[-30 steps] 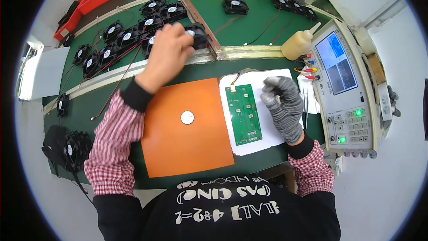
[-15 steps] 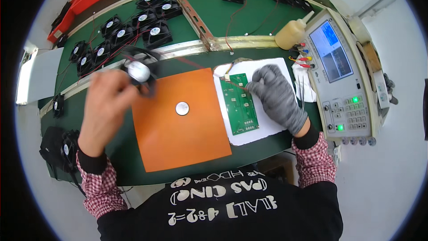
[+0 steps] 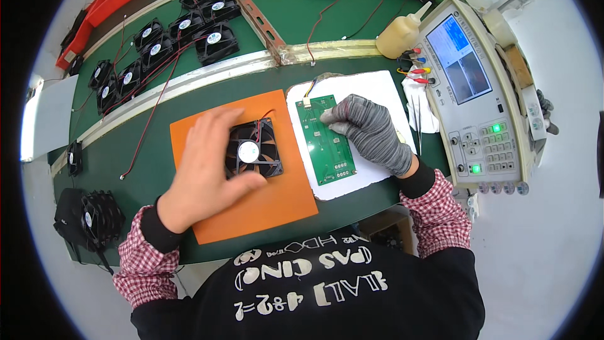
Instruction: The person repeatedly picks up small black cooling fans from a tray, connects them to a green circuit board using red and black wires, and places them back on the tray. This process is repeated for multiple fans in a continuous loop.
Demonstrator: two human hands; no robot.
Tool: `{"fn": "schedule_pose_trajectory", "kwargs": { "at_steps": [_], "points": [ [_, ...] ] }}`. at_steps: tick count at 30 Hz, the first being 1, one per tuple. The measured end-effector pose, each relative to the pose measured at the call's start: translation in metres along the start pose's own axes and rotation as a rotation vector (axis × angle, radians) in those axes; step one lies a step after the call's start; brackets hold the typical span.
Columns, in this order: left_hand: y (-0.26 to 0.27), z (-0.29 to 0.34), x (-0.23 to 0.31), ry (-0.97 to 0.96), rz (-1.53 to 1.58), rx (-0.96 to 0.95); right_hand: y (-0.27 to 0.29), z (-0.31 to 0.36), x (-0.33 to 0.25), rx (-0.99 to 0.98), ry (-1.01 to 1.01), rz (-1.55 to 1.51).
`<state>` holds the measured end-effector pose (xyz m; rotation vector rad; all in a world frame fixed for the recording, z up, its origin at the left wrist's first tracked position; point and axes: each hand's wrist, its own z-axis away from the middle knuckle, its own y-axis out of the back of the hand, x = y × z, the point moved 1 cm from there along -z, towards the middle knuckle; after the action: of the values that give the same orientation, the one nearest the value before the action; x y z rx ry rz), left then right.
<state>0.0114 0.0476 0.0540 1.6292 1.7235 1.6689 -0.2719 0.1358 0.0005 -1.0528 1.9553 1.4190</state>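
Observation:
A black square fan (image 3: 270, 151) with a round white centre lies on the orange mat (image 3: 264, 214), its red wire running toward its upper corner. My bare left hand (image 3: 204, 167) hovers at the fan's left side, thumb and fingers spread wide; whether it touches the frame I cannot tell. My right hand (image 3: 372, 133), in a grey striped glove, rests over the green circuit board (image 3: 327, 151). Its thumb and forefinger are pinched together near the board's upper right edge, and what is between them is hidden. A white connector with several wires (image 3: 307, 102) sits at the board's top corner.
Under the board lies a white sheet (image 3: 377, 85). Several black fans (image 3: 157, 50) with red wires are grouped at the back left, and a loose wire plug (image 3: 122, 177) lies left of the mat. On the right stand a yellowish squeeze bottle (image 3: 399, 36), tweezers (image 3: 418, 123) and a test instrument (image 3: 481, 101).
The fan in my left hand has come down onto the orange mat, and that hand has opened. My right hand stays pinched over the board. The view has shifted slightly.

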Motion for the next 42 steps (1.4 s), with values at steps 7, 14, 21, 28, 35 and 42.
{"fn": "schedule_pose_trajectory", "kwargs": {
  "at_steps": [7,14,21,28,35,42],
  "points": [
    [-0.023,0.001,-0.005,-0.065,-0.23,-0.111,0.004,0.0,-0.009,-0.1,0.254,0.406],
    [-0.005,0.001,0.01,-0.208,-0.289,0.037,0.002,-0.001,-0.002,-0.098,0.239,0.352],
    [0.043,0.024,0.05,-0.551,0.569,0.275,0.002,-0.001,0.004,-0.013,0.139,0.124],
    [0.067,0.021,0.043,0.163,1.695,-0.476,0.0,-0.001,0.0,-0.044,0.092,0.145],
    [0.048,0.01,0.035,-0.188,0.05,0.388,0.004,0.0,0.0,-0.035,0.166,0.29],
    [-0.022,-0.148,-0.09,-0.179,-0.492,0.46,0.003,0.006,0.004,0.221,-0.113,-0.196]
  ]
}}
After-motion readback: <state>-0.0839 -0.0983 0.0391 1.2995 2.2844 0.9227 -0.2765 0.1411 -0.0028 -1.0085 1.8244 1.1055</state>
